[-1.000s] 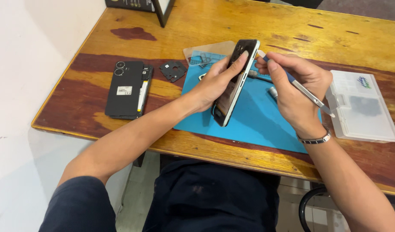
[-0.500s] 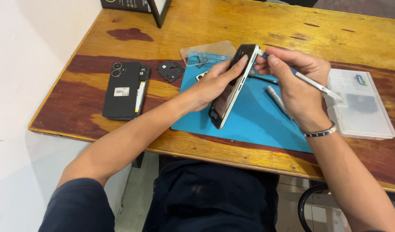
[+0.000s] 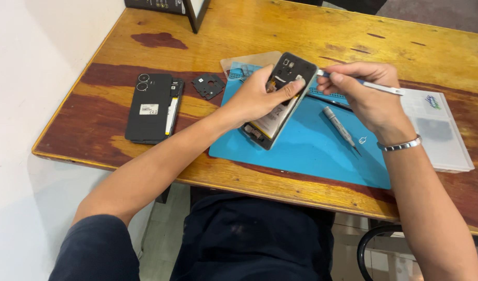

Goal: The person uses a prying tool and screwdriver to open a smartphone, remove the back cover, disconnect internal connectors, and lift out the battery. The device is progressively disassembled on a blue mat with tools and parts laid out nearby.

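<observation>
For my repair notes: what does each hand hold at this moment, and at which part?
The left hand grips the opened phone by its long edges near the top. The right hand pinches a thin metal tool near its front end.

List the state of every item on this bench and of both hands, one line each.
Opened phone: back cover off, insides exposed, tilted up off the blue mat.
Left hand: shut around the opened phone.
Right hand: shut on a thin metal tool, tip at the phone's top edge.
Screwdriver: lying loose on the mat.
Black back cover: flat on the wooden table.
Small black plate: loose on the table.
Clear parts box: lid shut.
</observation>
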